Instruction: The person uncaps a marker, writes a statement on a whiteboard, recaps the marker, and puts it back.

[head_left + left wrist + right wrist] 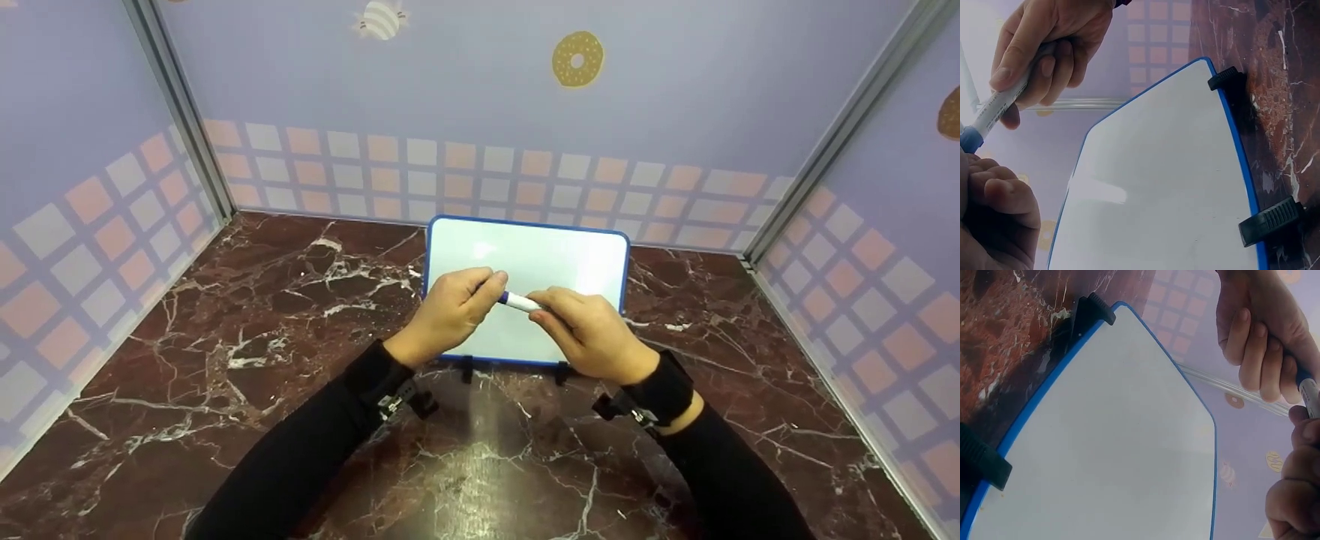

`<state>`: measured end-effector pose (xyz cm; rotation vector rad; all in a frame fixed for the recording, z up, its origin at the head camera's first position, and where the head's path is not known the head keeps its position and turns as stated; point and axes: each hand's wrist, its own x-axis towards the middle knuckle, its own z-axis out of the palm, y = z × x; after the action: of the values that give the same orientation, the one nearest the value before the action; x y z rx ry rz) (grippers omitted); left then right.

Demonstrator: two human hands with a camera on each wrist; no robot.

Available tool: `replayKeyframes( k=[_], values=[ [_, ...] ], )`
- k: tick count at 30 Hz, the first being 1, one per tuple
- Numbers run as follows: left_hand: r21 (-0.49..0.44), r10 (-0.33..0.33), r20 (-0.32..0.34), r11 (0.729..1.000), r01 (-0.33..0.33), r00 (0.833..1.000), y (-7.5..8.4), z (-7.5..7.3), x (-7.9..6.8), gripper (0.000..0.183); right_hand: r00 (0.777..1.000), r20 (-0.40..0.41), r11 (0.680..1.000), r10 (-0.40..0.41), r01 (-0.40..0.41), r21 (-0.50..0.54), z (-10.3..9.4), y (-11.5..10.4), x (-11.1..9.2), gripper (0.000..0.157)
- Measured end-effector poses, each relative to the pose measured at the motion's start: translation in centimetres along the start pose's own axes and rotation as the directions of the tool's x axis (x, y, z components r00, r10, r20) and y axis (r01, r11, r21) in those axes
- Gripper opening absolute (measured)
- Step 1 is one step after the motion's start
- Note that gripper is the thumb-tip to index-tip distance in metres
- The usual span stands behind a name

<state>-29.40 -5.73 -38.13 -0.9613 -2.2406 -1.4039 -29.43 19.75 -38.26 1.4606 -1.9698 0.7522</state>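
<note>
Both hands are busy with one marker (pixel 520 301), which hangs in the air in front of the middle of the whiteboard (pixel 525 255). The left hand (pixel 457 304), at the marker's nine o'clock, has its fingers curled round the blue end. The right hand (pixel 589 330), between three and four o'clock of the marker, pinches the white barrel between thumb and fingers. In the head view, the blue end points toward ten o'clock and the barrel toward four.

The blue-rimmed whiteboard stands on the dark red, white-veined worktop (pixel 262 420), with black clips (pixel 467 369) on its lower edge at about seven and five o'clock. Black sleeves (pixel 285 457) run off toward seven and five o'clock, with dark straps (pixel 667 382) at the wrists.

Beyond the whiteboard at twelve o'clock is a lilac wall (pixel 465 82) with pink and white squares along its base; a printed doughnut (pixel 561 61) shows between twelve and one.
</note>
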Motion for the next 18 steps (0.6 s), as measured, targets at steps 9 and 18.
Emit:
replayKeyframes(
  k=[9, 18],
  values=[
    [-0.017, 0.029, 0.042, 0.999, -0.029, 0.999, 1.1, -0.5, 0.3, 0.043, 0.999, -0.032, 0.997, -0.002, 0.005, 0.082, -0.5, -0.3, 0.0, 0.023],
    [-0.066, 0.029, 0.067, 0.997, -0.025, 0.997, 1.5, -1.0, 0.4, 0.043, 0.999, -0.041, 0.992, 0.001, 0.004, 0.122, -0.5, -0.1, 0.4, 0.024]
  ],
)
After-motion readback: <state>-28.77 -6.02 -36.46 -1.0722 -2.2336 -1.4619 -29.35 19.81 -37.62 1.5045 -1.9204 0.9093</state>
